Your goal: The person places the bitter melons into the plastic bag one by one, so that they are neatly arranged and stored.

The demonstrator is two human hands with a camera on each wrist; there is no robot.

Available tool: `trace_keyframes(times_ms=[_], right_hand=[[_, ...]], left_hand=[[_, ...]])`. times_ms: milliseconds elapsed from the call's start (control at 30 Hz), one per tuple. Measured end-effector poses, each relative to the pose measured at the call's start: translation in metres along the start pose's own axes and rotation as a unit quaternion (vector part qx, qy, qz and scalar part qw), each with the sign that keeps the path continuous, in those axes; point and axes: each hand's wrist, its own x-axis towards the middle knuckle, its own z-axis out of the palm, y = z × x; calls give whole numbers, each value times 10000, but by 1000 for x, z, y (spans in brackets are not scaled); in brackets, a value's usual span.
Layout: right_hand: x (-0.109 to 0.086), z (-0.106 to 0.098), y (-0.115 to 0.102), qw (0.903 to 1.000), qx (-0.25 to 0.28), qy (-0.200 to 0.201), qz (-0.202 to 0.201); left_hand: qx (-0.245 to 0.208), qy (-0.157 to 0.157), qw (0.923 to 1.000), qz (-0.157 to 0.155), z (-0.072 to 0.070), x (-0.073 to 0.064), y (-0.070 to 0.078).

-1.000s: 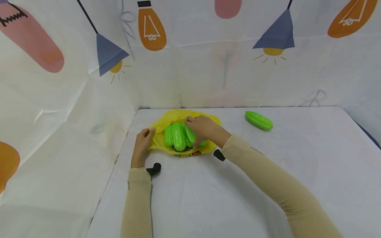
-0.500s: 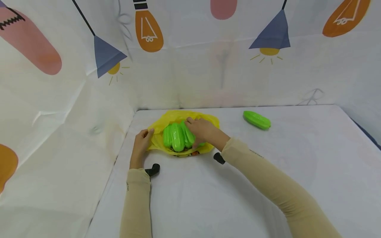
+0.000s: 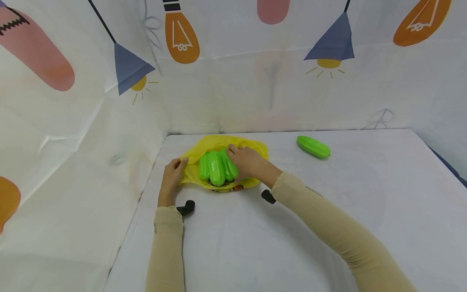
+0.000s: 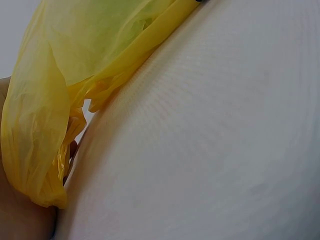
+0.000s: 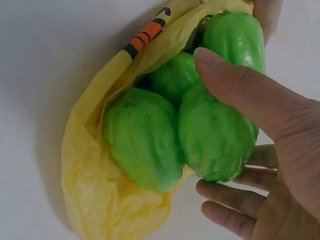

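A yellow plastic bag (image 3: pixel 208 142) lies with its mouth spread at the back left of the table, holding several shiny green ridged cucumbers (image 3: pixel 217 169). My left hand (image 3: pixel 171 178) pinches the bag's left edge; in the left wrist view, gathered yellow film (image 4: pixel 37 145) covers most of that hand. Over the right side of the pile is my right hand (image 3: pixel 249 161). The right wrist view has its thumb (image 5: pixel 240 87) across the top of one cucumber (image 5: pixel 215 137) and its fingers along the other side. How firmly it grips cannot be seen.
Apart from the bag, a single green cucumber (image 3: pixel 313 147) lies at the back right of the white table (image 3: pixel 255 243). A printed white sheet (image 3: pixel 240 89) stands behind the table and continues along the left side.
The whole scene shifts slightly left as the head view moves. Both hands keep their places at the bag, and the cucumbers lie as before.
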Motion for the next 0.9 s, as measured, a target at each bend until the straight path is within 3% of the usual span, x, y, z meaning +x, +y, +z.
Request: trace_keyframes(times_ms=[367, 633, 900], right_hand=[[-1, 12, -4, 9997, 219, 44, 73], [-7, 10, -5, 9986, 470, 10, 249], [-19, 7, 14, 9931, 1004, 514, 329]], left_hand=[[-48, 5, 10000, -57, -4, 0, -3], [29, 34, 10000, 89, -4, -1, -2], [-45, -47, 10000, -24, -2, 0, 1]])
